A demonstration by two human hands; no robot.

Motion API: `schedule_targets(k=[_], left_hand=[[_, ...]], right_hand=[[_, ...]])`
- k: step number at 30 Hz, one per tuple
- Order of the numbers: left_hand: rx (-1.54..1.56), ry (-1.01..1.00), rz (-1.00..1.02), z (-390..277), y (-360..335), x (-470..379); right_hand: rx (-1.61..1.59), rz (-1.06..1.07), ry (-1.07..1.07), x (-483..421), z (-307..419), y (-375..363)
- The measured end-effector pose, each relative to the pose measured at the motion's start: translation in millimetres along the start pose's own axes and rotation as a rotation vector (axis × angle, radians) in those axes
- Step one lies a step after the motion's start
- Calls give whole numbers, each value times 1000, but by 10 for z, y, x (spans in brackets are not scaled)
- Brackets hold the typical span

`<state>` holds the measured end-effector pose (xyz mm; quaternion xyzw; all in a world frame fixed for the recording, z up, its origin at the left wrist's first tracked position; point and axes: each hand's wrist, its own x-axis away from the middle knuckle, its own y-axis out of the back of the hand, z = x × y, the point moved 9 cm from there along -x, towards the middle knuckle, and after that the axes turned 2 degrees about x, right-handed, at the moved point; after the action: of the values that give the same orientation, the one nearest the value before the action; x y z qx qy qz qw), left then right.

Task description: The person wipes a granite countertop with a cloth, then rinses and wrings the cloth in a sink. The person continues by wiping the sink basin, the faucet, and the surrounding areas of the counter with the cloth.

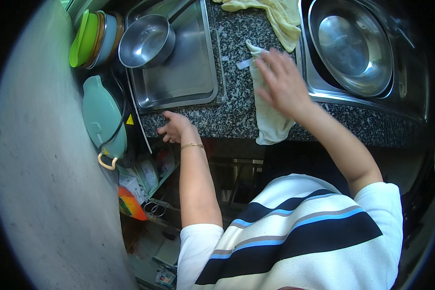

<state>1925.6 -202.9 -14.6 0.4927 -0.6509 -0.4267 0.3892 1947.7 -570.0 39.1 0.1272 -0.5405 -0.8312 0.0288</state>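
Observation:
My right hand [283, 84], blurred, is over a pale folded cloth [273, 127] with its fingers extended. Whether it touches the cloth cannot be made out. That cloth lies on the speckled granite countertop [235, 88], one end slightly over the front edge, and a small white tag [243, 64] sticks out from its side. At the counter's front edge, my left hand [176, 127] has its fingers apart and holds nothing. Just beyond it is a rectangular stainless steel tray [177, 87], with a steel saucepan [146, 41] resting in its upper left part.
A yellow cloth [272, 18] lies by the steel sink [317, 92], which holds a large metal basin [348, 50]. At left are stacked bowls [94, 40] and a teal appliance [103, 116] with a cord. Scissors [154, 209] sit below counter level.

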Motion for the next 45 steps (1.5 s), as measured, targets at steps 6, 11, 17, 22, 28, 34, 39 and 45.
schedule_targets(k=[6,11,17,22,28,34,39,45], left_hand=[[-10,5,9,12,-20,-18],[-5,7,26,22,16,-14],[3,3,63,-9,0,19],[-26,2,21,-12,-1,10],[-34,-3,2,22,-40,-63],[3,-16,-1,29,-41,-62],[10,0,15,7,-31,-46],[39,14,65,-15,25,23]], right_hand=[[-66,310,228,1004,760,-453],[82,193,208,115,514,-630],[79,-228,-238,-1040,-83,-526],[-39,-217,-148,-588,349,-582],[-327,-168,-9,258,1025,-642],[-224,131,454,616,1431,-766],[-161,139,454,344,1116,-615],[316,-139,-116,-358,-109,-170]])
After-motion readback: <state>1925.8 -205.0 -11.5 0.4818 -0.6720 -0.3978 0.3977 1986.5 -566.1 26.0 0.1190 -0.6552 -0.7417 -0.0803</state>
